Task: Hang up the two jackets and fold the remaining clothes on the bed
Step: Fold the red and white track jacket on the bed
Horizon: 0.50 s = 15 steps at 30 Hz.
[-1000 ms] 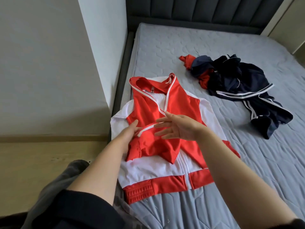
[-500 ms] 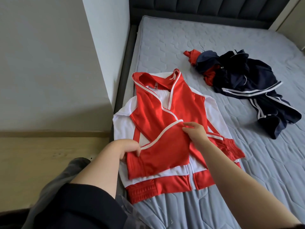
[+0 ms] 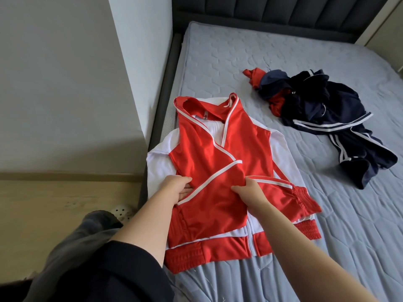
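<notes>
Now both sleeves crossed, left hand [image 3: 177, 188], right hand [image 3: 250, 190] gripping jacket [image 3: 218, 149].

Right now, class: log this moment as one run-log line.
stage: folding | left hand: grips red-and-white jacket sleeve | right hand: pinches sleeve | navy clothes: unfolded on bed

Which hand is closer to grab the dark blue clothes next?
The right hand. The dark blue clothes lie on its side of the bed; the left hand is further off.
</notes>
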{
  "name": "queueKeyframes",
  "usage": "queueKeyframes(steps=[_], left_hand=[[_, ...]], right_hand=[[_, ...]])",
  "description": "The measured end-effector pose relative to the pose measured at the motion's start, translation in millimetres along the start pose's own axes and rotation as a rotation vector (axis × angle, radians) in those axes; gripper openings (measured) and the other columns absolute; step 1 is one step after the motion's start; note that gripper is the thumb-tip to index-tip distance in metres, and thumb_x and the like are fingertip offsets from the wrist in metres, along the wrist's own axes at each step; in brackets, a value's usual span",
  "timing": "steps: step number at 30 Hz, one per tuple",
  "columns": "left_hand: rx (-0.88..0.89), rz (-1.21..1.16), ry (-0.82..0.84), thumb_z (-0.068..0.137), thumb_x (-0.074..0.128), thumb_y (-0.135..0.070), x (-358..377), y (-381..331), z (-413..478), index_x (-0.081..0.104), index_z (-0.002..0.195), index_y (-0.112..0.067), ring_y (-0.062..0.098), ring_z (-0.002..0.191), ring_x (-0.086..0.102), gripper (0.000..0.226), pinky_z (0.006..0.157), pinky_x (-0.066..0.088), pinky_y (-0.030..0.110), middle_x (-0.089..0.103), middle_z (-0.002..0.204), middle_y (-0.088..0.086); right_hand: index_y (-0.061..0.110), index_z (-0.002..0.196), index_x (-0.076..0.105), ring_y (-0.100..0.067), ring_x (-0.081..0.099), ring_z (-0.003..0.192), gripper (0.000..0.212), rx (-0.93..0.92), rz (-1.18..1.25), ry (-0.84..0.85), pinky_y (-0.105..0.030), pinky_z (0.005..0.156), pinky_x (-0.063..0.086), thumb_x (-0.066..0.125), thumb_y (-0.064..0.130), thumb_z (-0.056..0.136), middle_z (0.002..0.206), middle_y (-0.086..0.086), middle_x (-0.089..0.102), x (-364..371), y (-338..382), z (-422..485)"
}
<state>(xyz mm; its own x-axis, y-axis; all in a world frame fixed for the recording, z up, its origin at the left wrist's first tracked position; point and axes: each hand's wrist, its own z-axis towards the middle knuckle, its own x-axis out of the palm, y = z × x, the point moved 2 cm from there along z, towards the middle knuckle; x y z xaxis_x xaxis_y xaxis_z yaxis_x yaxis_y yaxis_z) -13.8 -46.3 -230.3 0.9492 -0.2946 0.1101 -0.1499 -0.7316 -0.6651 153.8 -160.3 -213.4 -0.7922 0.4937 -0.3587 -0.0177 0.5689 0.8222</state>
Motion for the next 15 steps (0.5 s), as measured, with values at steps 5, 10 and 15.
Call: queueKeyframes(steps=[5, 10, 15], left_hand=[[0.077, 0.118, -0.278, 0.088, 0.056, -0.004, -36.3, -5.3, 17.9, 0.055, 0.078, 0.002, 0.025, 0.058, 0.063, 0.012, 0.059, 0.057, 0.037, 0.062, 0.07, 0.016], [0.101, 0.603, -0.168, 0.084, 0.059, -0.047, -31.8, -5.9, 12.6, 0.063, 0.101, -0.005, 0.03, 0.091, 0.065, 0.046, 0.087, 0.051, 0.037, 0.069, 0.092, 0.01], [0.114, 0.942, 0.137, 0.087, 0.061, -0.035, -12.8, 14.5, 6.0, 0.054, 0.129, -0.01, 0.026, 0.109, 0.058, 0.05, 0.097, 0.044, 0.033, 0.06, 0.126, 0.008]], right_hand=[[0.01, 0.063, 0.054, -0.014, 0.048, 0.055, 0.024, -0.104, -0.191, -0.091, -0.022, 0.052, 0.036, 0.067, 0.01, 0.082, 0.059, -0.001, 0.053, 16.7, -4.9, 1.7], [0.007, 0.066, 0.049, -0.02, 0.046, 0.064, 0.027, -0.162, -0.355, -0.077, -0.031, 0.055, 0.026, 0.062, 0.018, 0.087, 0.062, -0.004, 0.049, 23.3, -9.4, 3.4], [0.011, 0.067, 0.048, -0.023, 0.049, 0.065, 0.027, -0.363, -0.408, -0.155, -0.029, 0.058, 0.026, 0.054, 0.02, 0.092, 0.062, 0.001, 0.052, 15.5, -5.3, -2.8]])
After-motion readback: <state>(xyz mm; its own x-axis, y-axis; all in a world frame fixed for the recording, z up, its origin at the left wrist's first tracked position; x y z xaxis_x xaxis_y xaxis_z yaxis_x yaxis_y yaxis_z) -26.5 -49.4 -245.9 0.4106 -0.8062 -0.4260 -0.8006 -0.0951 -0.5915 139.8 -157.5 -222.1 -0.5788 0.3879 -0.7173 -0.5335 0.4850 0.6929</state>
